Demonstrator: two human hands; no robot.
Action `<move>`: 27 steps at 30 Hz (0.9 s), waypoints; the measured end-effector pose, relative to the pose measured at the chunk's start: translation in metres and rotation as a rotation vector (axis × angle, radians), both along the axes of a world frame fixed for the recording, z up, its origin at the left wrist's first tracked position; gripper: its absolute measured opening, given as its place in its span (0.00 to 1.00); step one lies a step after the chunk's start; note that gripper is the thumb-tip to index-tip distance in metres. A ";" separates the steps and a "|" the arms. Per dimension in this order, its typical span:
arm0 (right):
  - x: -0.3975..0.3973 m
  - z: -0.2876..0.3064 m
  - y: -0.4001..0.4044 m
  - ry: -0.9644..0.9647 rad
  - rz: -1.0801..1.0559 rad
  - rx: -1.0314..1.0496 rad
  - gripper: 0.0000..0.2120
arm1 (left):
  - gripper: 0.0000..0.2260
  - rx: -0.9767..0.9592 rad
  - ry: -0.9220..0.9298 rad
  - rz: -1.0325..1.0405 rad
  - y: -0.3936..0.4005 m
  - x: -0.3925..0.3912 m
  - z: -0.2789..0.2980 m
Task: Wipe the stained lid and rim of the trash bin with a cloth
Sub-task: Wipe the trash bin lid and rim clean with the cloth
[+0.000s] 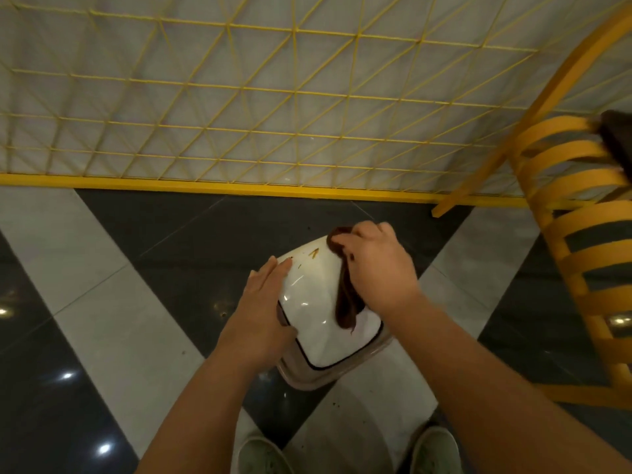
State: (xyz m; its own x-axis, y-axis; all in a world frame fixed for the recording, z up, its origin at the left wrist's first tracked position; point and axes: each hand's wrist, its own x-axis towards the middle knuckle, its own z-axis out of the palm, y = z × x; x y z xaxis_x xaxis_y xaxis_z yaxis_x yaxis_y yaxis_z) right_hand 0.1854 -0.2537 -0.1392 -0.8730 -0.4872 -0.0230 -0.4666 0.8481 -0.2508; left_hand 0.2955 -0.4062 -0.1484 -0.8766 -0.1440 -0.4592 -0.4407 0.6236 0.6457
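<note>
Right hand [374, 265] grips a brown cloth [345, 295] on the stained white lid [314, 295]; left hand [261, 302] lies flat, fingers extended, steadying its edge.

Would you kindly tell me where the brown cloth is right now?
In the head view, the brown cloth lies on the right side of the white bin lid, pressed under the right hand, with the stains just to its left.
</note>
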 end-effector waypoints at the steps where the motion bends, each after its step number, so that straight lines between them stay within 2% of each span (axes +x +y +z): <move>1: -0.014 0.002 0.000 -0.030 -0.027 0.016 0.19 | 0.43 -0.005 -0.003 0.001 -0.001 0.000 -0.001; 5: -0.034 -0.001 0.005 -0.216 -0.063 -0.035 0.17 | 0.45 0.000 -0.013 0.010 -0.005 -0.001 -0.006; 8: -0.034 -0.001 0.015 -0.272 -0.133 -0.050 0.17 | 0.48 0.062 -0.016 0.043 -0.006 -0.003 -0.004; 13: -0.017 0.001 0.035 -0.329 -0.220 -0.022 0.16 | 0.52 0.087 0.003 0.328 -0.017 -0.002 -0.005; 15: -0.003 0.004 0.045 -0.350 -0.245 -0.040 0.15 | 0.48 0.070 0.002 0.455 -0.017 -0.002 -0.006; 20: 0.048 0.010 0.065 -0.331 -0.263 -0.120 0.13 | 0.22 -0.038 0.140 0.574 -0.012 -0.006 -0.004; 24: 0.080 0.002 0.073 -0.304 -0.282 -0.195 0.14 | 0.14 -0.060 0.198 0.490 0.003 -0.011 0.001; 26: 0.084 -0.002 0.079 -0.274 -0.279 -0.218 0.14 | 0.18 -0.090 0.178 0.322 0.011 -0.010 0.005; 27: 0.084 -0.002 0.081 -0.246 -0.275 -0.214 0.15 | 0.25 -0.098 0.131 0.231 0.016 -0.009 0.007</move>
